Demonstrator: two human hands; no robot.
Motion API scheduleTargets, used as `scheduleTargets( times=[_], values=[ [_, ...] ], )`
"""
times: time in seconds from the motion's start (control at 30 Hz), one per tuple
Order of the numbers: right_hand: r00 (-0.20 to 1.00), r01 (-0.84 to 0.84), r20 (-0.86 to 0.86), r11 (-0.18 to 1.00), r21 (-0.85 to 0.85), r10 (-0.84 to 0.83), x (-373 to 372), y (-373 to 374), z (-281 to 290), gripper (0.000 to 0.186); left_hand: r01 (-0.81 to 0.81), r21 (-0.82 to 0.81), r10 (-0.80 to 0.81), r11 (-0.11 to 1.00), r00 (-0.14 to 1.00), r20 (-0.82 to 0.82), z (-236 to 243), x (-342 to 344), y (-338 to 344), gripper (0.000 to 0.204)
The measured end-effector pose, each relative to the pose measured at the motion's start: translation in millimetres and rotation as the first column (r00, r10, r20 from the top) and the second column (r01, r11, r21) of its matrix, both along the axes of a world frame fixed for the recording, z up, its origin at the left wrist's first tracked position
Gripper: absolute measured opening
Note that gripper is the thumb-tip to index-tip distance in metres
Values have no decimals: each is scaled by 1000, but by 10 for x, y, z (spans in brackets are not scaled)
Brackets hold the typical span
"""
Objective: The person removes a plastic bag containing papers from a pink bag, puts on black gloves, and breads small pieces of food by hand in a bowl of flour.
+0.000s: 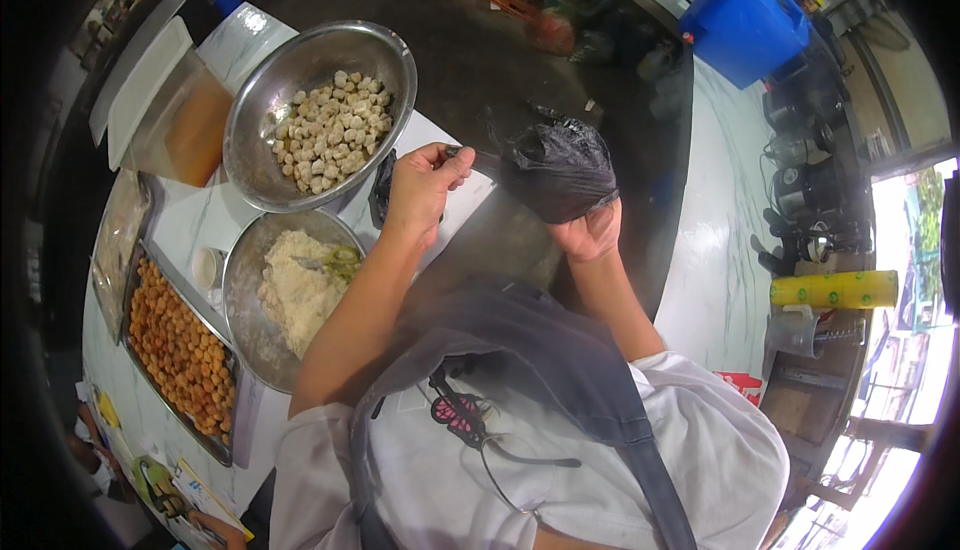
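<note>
My left hand (425, 195) pinches the thin, dark edge of a black plastic bag (555, 160). My right hand (585, 235) cups the bag's bulging body from below and grips it. Just left of my left hand, a large steel bowl (398, 75) holds pale, flour-coated pieces (330, 135). Below it sits a second steel bowl (250, 255) with white powder (290, 305) and greenish pieces. Behind my left hand another dark plastic item (382, 195) lies on the marble table (190, 215), partly hidden.
A tray of fried pieces (180, 350), a small cup (207, 268) and a tub of orange liquid (180, 120) share the left table. The right counter (715, 250) carries a blue container (740, 25), appliances and a yellow roll (830, 290). Another person's arm (215, 525) shows lower left.
</note>
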State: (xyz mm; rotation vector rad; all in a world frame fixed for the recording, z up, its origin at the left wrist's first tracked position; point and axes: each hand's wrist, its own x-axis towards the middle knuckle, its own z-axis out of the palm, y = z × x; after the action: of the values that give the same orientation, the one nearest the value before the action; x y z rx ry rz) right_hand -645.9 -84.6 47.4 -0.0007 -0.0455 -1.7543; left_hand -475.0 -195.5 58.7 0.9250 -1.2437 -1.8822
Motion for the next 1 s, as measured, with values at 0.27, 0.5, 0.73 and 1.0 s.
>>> scheduleTargets(
  times=[0.27, 0.5, 0.73, 1.0],
  values=[
    [988, -111, -117, 990, -82, 101, -31, 83, -15, 40, 53, 85, -62, 995, 992, 110, 26, 0, -119, 51],
    [866, -170, -495, 971, -168, 66, 39, 140, -134, 42, 510, 146, -484, 848, 856, -183, 113, -239, -235, 41],
    [849, -282, -440, 955, 95, 294, -130, 234, -455, 44, 368, -177, -334, 913, 922, 195, 494, -172, -487, 17],
    [893, -15, -412, 926, 376, 182, 91, 161, -683, 25, 224, -213, -175, 951, 958, 226, 517, -275, -446, 23]
  ],
)
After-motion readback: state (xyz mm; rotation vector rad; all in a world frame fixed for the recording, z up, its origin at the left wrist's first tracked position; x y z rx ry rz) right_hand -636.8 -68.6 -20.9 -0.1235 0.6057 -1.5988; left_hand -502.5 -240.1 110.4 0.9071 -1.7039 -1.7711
